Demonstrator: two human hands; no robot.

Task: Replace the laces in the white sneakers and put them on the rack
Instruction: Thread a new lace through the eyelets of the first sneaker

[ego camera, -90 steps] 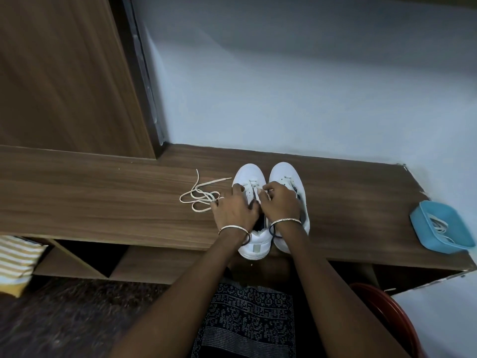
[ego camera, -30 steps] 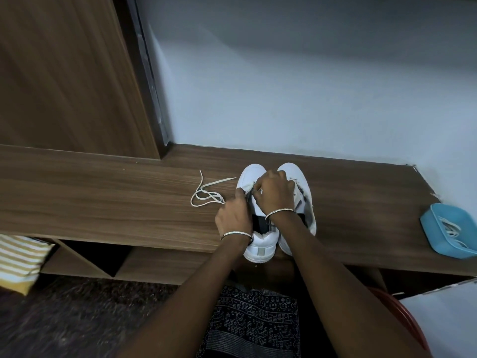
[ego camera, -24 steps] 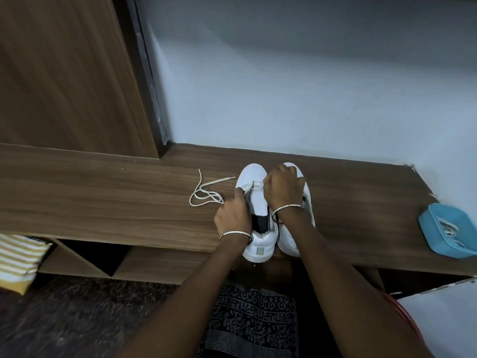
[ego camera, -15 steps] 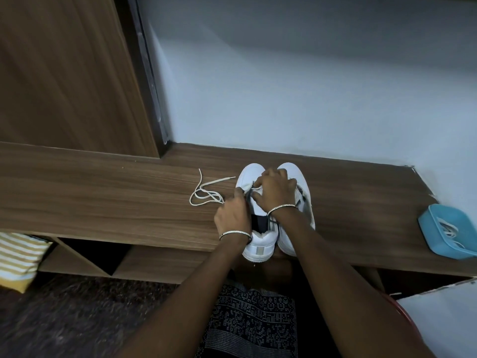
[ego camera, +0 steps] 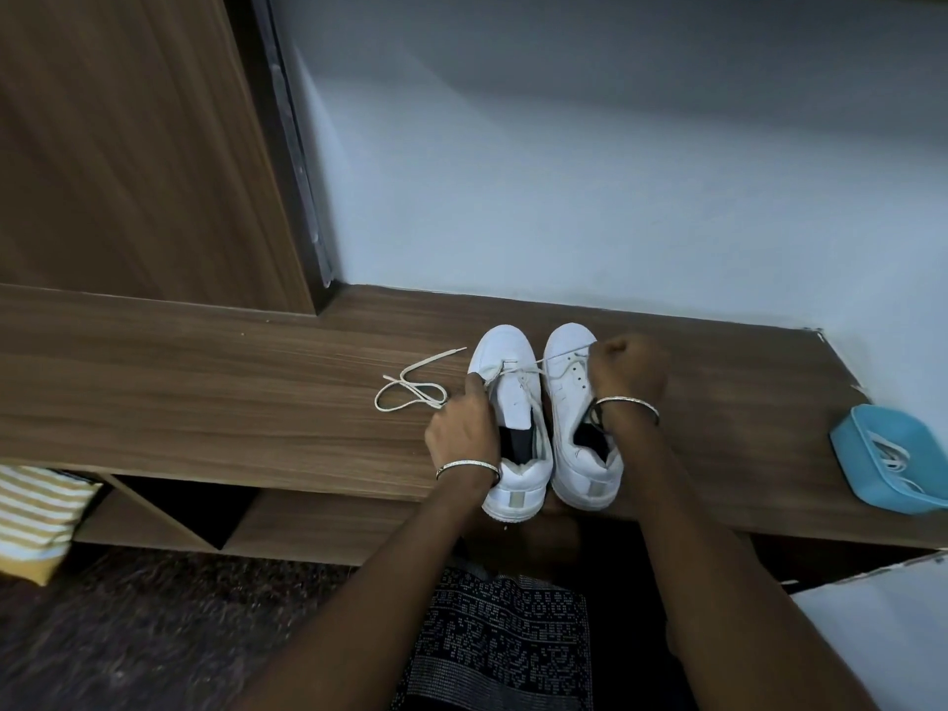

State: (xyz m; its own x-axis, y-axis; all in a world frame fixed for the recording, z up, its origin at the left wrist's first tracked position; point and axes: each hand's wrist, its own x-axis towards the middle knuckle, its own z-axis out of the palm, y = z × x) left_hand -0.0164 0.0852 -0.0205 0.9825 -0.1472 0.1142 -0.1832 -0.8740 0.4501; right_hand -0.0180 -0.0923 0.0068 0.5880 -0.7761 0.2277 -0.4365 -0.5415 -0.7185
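Two white sneakers stand side by side, toes toward the wall, on the wooden rack top [ego camera: 205,402]. My left hand [ego camera: 464,428] grips the left side of the left sneaker [ego camera: 510,402] near its eyelets. My right hand [ego camera: 628,374] is curled over the right sneaker [ego camera: 574,402] and pinches a white lace [ego camera: 523,374] that runs taut across from the left sneaker's front eyelets. A loose white lace [ego camera: 413,390] lies coiled on the wood left of the shoes.
A blue tray [ego camera: 892,459] holding more white laces sits at the right end of the rack top. Open shelves [ego camera: 169,510] lie under the top. A striped cloth [ego camera: 36,515] hangs at the lower left. A wooden door panel [ego camera: 128,146] stands behind on the left.
My right hand has moved right, off the left sneaker and over the right one, drawing the lace out sideways. My left hand stays at the left sneaker's side.
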